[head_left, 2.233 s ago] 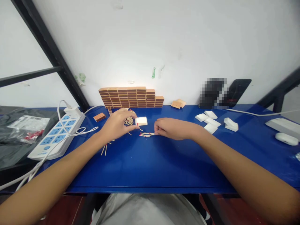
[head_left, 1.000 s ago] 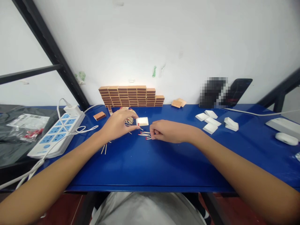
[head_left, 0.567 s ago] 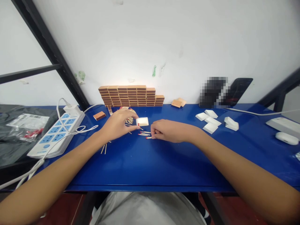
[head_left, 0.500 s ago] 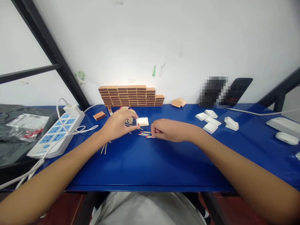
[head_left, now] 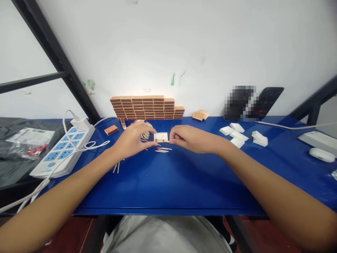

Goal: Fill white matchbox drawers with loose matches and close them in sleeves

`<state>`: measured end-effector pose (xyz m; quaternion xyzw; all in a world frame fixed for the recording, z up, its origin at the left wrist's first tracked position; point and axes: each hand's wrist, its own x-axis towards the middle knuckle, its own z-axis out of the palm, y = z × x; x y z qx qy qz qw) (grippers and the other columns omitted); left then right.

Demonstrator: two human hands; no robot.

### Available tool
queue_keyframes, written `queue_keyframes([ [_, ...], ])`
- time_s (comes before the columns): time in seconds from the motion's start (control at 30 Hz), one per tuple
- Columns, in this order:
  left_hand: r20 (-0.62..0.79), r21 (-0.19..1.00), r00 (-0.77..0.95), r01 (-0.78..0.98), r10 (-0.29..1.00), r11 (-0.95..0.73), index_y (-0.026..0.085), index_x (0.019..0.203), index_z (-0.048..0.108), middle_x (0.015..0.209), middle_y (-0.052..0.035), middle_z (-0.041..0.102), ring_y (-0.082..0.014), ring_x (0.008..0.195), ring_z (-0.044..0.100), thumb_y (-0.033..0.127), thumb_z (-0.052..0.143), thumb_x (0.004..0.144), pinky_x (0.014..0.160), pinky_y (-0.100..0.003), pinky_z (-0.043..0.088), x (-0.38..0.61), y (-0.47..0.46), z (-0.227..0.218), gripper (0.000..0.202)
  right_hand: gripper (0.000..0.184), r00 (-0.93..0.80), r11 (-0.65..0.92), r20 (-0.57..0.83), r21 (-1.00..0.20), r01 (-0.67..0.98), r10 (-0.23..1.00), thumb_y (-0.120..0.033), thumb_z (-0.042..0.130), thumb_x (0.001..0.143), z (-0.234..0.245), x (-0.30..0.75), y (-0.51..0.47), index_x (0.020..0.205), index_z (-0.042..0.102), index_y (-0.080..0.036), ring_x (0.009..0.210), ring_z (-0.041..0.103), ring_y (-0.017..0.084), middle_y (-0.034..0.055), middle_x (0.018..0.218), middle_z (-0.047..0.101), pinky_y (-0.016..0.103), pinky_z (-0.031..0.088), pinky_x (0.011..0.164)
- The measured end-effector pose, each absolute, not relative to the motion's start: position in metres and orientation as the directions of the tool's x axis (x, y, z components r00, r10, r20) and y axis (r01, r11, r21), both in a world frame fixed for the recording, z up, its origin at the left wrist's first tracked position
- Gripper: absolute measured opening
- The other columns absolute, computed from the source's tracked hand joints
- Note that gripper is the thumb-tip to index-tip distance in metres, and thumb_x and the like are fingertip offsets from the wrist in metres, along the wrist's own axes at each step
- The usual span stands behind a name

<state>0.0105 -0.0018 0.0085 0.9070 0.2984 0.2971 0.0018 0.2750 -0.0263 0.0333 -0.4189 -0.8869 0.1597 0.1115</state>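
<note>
Left hand (head_left: pixel 133 138) pinches a tray (head_left: pixel 161 135) by its left end, right hand (head_left: pixel 188 138) a match (head_left: pixel 166 141), tabletop (head_left: pixel 158 186) spreading nearside.

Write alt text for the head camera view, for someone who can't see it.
The left hand holds a white tray while the right hand pinches a match at its near edge. Other matches lie on a blue table; matchboxes are stacked behind.

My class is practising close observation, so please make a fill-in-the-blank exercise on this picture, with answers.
1. The person's left hand grips the ____ end of a small, white, rectangular cardboard tray.
2. The thin wooden matches lying in front of that tray have ____ heads.
3. The stepped stack of brown-and-orange cardboard matchboxes is lowest at its ____ end.
Missing words: left; red; right.
</note>
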Motion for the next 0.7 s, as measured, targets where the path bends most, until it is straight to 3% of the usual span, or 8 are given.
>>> queue_keyframes([
  [0.4, 0.54, 0.183, 0.656, 0.519, 0.527, -0.835, 0.022, 0.105, 0.075, 0.104, -0.0062, 0.078, -0.0251, 0.1, 0.069, 0.037, 0.082, 0.087, 0.087, -0.037, 0.054, 0.011, -0.002, 0.009, 0.025, 0.018, -0.559, 0.596, 0.209, -0.324, 0.735, 0.803, -0.03, 0.048, 0.105, 0.031, 0.266, -0.031, 0.098, 0.059, -0.017, 0.083, 0.055, 0.019, 0.0094, 0.104, 0.065, 0.03, 0.035, 0.071],
  [0.7, 0.556, 0.178, 0.653, 0.51, 0.514, -0.842, 0.022, 0.106, 0.076, 0.105, -0.006, 0.078, -0.0244, 0.099, 0.069, 0.039, 0.084, 0.084, 0.086, -0.037, 0.054, 0.01, 0.0, 0.007, 0.029, 0.015, -0.563, 0.596, 0.198, -0.255, 0.761, 0.803, -0.026, 0.047, 0.106, 0.028, 0.264, -0.029, 0.101, 0.058, -0.017, 0.083, 0.055, 0.019, 0.0096, 0.108, 0.064, 0.03, 0.035, 0.07],
])
